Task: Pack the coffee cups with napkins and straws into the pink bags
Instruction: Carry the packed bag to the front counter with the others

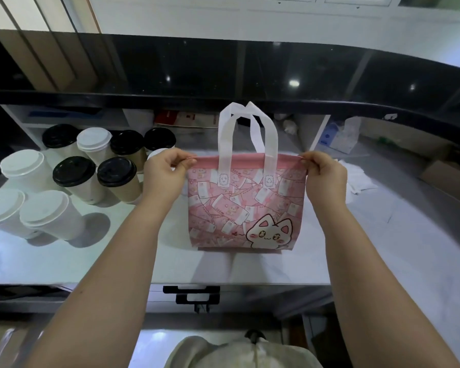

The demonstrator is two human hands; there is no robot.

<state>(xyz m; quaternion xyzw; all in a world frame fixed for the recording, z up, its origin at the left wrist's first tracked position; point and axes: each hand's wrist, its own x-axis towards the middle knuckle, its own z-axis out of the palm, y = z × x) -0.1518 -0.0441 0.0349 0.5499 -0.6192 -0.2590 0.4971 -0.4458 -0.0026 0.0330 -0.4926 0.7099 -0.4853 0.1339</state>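
A pink bag (243, 203) with a cat print and white handles hangs upright over the white counter (383, 248). My left hand (165, 173) pinches its top left corner and my right hand (323, 175) pinches its top right corner, holding the rim taut. Several lidded coffee cups (75, 179), some with black lids and some with white lids, stand grouped on the counter to the left of the bag. White napkins or papers (359, 179) lie just right of my right hand. No straws are visible.
A raised black ledge (250, 73) runs along the back of the counter, with shelf compartments under it holding boxes and bags. A cardboard box (446, 179) sits at the far right. A black drawer handle (194, 297) is below the counter's front edge.
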